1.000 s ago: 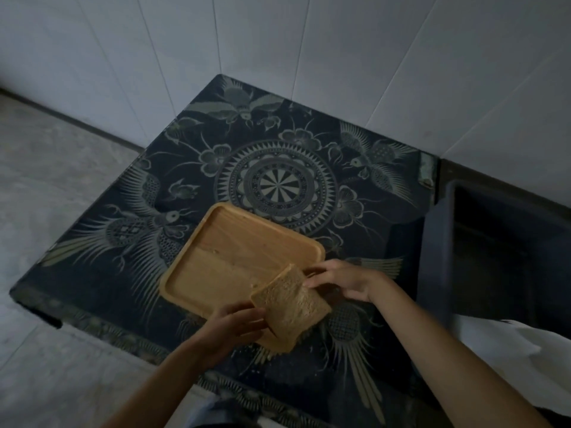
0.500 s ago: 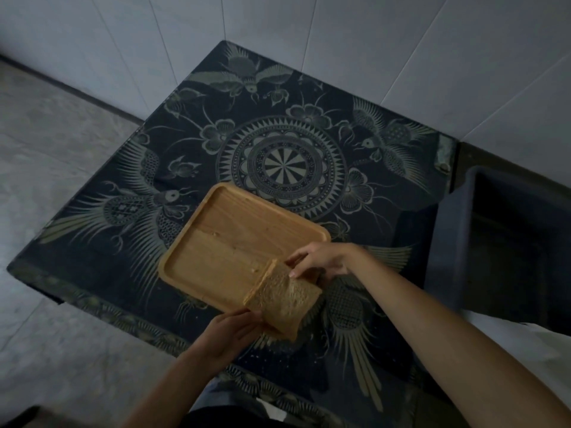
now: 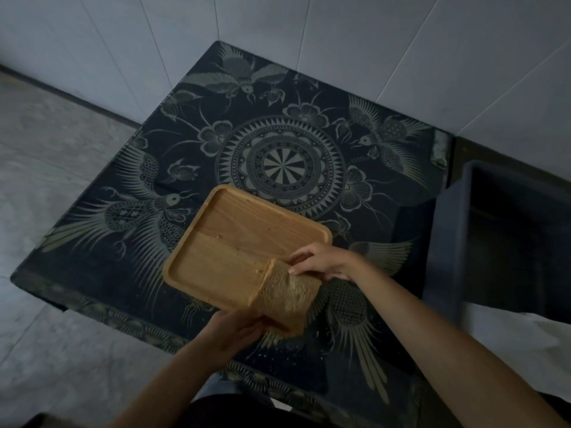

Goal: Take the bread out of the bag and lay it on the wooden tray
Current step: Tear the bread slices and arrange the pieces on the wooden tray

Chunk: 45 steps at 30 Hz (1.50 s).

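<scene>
We hold the bread slice [image 3: 285, 293] tilted over the wooden tray's [image 3: 222, 242] near right corner, left hand [image 3: 230, 332] gripping below, right hand [image 3: 321, 261] pinching its top.

Two bare forearms enter from the lower edge, uncovered from elbow to wrist, with no sleeve showing on either. The left hand [image 3: 230, 330] and right hand [image 3: 326, 262] wear no gloves, rings, watch or bracelet. The fingers [image 3: 298, 269] of the right hand are slender, with short, plain nails. Dark clothing [image 3: 234, 412] shows at the bottom, a paler patch just above it.
</scene>
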{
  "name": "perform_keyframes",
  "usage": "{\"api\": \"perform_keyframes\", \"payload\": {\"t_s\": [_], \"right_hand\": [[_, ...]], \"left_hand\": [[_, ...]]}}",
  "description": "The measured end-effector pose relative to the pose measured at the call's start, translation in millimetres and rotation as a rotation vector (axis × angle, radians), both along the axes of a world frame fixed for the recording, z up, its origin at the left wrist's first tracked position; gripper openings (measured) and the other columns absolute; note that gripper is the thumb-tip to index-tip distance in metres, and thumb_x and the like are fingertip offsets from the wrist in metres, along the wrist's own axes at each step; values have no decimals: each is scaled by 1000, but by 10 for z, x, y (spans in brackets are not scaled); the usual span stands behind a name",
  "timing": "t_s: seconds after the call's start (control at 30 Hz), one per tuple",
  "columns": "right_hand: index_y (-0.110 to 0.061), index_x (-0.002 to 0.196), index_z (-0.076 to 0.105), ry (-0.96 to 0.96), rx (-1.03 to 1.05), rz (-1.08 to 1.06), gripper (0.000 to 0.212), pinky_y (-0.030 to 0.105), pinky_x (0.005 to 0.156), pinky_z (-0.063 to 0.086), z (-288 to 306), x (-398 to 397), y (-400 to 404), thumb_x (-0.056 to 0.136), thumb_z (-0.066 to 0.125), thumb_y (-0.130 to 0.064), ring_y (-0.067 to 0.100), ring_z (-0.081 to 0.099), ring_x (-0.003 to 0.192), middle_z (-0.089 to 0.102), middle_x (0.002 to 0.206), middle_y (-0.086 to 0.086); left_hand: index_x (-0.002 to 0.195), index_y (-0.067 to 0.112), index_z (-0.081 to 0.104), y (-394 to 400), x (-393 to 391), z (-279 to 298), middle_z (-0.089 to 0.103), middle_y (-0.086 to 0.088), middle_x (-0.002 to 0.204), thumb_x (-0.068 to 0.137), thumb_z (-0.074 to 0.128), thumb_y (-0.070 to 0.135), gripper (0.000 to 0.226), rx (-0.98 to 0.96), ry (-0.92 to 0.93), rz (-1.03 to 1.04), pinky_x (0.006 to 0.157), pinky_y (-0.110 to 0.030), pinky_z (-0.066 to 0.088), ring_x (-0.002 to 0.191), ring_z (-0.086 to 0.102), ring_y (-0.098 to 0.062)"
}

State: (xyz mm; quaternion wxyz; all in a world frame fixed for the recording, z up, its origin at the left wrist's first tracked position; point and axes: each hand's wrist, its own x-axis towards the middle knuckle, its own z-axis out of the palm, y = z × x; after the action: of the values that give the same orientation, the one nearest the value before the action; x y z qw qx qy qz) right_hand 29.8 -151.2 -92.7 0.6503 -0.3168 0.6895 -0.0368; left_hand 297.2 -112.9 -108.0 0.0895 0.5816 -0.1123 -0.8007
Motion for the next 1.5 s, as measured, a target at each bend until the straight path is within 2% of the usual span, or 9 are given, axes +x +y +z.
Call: {"api": "perform_keyframes", "payload": {"t_s": [0.13, 0.23, 0.37, 0.5, 0.67, 0.8, 1.0, 1.27, 1.5], "right_hand": [[-31, 129, 64, 70, -172, -245, 46, 36, 81, 49, 26, -20, 294, 87, 78, -42, 20, 54, 123, 58, 126, -8], [-26, 123, 65, 140, -310, -549, 34, 42, 95, 56, 8, -2, 577, 91, 75, -35, 17, 61, 115, 63, 124, -2], [-18, 122, 64, 109, -266, -874, 30, 34, 81, 59, 12, 168, 894, 94, 74, -26, 15, 63, 107, 63, 124, 2], [-16, 122, 65, 35, -145, -883, 31, 37, 79, 63, 21, 364, 1084, 96, 72, -29, 12, 61, 97, 63, 118, 0], [-23, 115, 64, -88, -151, -850, 21, 30, 70, 60, -2, 572, 1230, 96, 71, -28, 11, 65, 98, 68, 114, -2], [-24, 116, 61, -149, -226, -882, 27, 19, 53, 58, -1, 641, 1283, 93, 76, -27, 9, 69, 91, 69, 106, -5], [-26, 115, 60, -133, -257, -868, 27, 18, 48, 56, 35, 675, 1339, 93, 76, -24, 11, 68, 91, 67, 107, -5], [-22, 124, 64, -2, -341, -827, 36, 39, 82, 60, 126, 807, 1311, 92, 76, -31, 18, 67, 103, 69, 116, -1], [-28, 111, 72, 9, -384, -828, 23, 49, 93, 61, 238, 1038, 1083, 89, 78, -34, 20, 72, 102, 75, 113, -2]], "left_hand": [[100, 5, 73, -197, 148, 138, 76, -25, 101, 94, 69, 13, 11, -388, -279, -402, 64, -32, 61, 80, 72, -25], [86, 22, 73, -332, 148, 215, 76, -3, 83, 93, 69, 19, 8, -731, -503, -557, 64, -29, 58, 76, 73, -18], [101, 25, 72, -367, -37, 229, 73, 8, 92, 97, 64, 27, 10, -903, -457, -590, 63, -20, 50, 84, 69, -11], [125, 22, 69, -303, -211, 186, 72, 5, 112, 99, 61, 34, 30, -884, -354, -662, 67, -17, 50, 96, 67, -8], [133, 14, 65, -242, -272, 162, 72, -3, 122, 99, 62, 25, 36, -931, -419, -715, 73, -17, 49, 100, 65, -12], [126, 15, 71, -212, -267, 147, 74, -1, 113, 96, 64, 23, 32, -928, -461, -709, 73, -20, 50, 92, 67, -10], [101, 16, 76, -202, -256, 133, 75, -5, 100, 90, 70, 18, 13, -825, -412, -607, 81, -38, 58, 97, 71, -24], [111, 4, 66, -305, -170, 95, 69, -12, 103, 90, 74, 7, 22, -691, -271, -606, 69, -29, 55, 84, 65, -20], [104, 13, 66, -694, 147, 235, 69, -8, 101, 91, 72, 3, 18, -602, -95, -516, 61, -25, 57, 85, 67, -18]]}}
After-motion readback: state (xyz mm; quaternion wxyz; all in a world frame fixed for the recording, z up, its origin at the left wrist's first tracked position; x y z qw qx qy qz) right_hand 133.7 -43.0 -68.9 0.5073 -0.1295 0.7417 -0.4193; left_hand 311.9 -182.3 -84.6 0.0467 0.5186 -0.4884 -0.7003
